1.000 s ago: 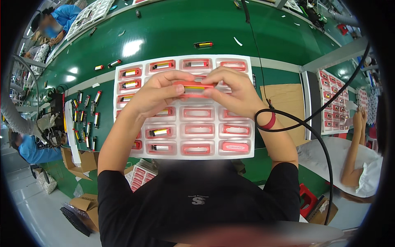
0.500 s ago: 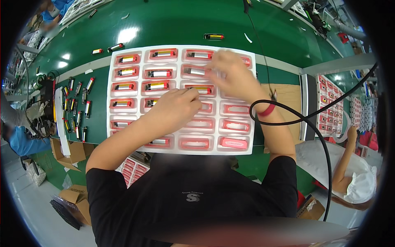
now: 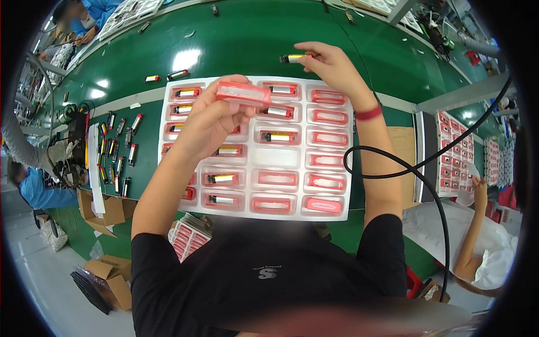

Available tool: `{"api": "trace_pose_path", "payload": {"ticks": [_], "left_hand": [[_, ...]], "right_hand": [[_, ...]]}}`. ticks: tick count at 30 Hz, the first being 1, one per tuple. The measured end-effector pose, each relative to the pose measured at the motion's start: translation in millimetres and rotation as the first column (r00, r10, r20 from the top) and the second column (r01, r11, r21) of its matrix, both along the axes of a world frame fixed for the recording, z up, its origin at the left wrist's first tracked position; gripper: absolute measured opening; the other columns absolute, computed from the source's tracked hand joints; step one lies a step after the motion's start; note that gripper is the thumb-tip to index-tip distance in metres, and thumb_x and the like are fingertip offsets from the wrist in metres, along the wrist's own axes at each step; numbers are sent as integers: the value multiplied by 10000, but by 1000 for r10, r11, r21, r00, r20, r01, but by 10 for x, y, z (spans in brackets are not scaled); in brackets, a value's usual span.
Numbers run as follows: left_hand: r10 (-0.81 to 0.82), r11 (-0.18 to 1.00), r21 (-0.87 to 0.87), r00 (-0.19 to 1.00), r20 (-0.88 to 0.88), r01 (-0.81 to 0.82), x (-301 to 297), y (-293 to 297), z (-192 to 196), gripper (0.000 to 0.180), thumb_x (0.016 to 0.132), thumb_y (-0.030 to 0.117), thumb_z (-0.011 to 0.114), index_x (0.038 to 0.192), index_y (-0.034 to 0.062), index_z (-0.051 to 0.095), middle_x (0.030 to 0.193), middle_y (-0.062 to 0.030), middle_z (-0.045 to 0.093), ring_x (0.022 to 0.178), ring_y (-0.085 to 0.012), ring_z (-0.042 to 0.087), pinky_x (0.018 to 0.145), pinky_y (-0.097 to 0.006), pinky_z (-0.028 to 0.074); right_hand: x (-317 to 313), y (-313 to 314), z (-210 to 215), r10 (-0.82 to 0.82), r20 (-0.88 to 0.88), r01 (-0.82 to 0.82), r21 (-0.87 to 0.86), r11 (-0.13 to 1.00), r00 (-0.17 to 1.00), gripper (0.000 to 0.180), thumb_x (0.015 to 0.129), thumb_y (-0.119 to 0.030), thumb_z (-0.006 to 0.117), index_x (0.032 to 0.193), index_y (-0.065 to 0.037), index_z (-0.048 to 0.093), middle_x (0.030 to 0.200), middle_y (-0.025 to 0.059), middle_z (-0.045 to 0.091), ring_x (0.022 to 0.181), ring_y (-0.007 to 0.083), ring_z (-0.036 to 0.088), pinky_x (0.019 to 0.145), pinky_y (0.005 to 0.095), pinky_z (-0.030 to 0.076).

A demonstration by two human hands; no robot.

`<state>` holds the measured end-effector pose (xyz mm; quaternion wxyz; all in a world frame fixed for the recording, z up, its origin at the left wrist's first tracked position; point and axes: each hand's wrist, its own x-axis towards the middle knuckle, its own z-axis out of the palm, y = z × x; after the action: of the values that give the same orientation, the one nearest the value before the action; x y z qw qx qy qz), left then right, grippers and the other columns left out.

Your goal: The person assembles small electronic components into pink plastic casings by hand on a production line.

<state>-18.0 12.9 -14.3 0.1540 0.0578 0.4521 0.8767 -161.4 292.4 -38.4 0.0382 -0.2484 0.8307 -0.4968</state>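
My left hand is closed on a translucent red plastic shell, raised over the white tray. The shell's long hollow faces up with no battery visible in it. Beyond the tray's far edge, my right hand has its thumb and fingers at the red end of a small battery with a yellow and silver wrap. Red shells fill most of the tray's pockets, several with batteries in them. One pocket near the middle is bare white. A pink piece covers the shell in the near right corner.
Loose batteries lie left of the tray, and two more lie beyond it. A black cable loops over my right forearm. Cardboard boxes stand lower left. Other people work nearby, one with a white garment at right.
My left hand has lifted a red shell out of a middle pocket, leaving it bare. My right hand has moved from the tray to the battery beyond its far edge.
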Motion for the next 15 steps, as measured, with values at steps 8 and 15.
{"api": "trace_pose_path", "payload": {"ticks": [8, 15], "left_hand": [[104, 951, -287, 992, -68, -120, -106, 213, 128, 399, 931, -58, 544, 1324, 2, 518, 1242, -154, 670, 1109, -210, 690, 938, -320, 548], [64, 923, -361, 979, -195, -132, -66, 380, 173, 393, 952, -19, 584, 1339, -1, 518, 1282, -120, 647, 1113, -169, 668, 963, -297, 542]], "right_hand": [[764, -35, 449, 69, 341, 110, -479, 871, 938, 138, 952, -24, 672, 1082, 20, 656, 914, 78, 715, 751, 125, 677, 707, 247, 544], [904, -111, 490, 115, 357, 106, -543, 833, 927, 177, 930, -50, 710, 1080, 35, 669, 958, 88, 736, 796, 126, 698, 716, 239, 553]]}}
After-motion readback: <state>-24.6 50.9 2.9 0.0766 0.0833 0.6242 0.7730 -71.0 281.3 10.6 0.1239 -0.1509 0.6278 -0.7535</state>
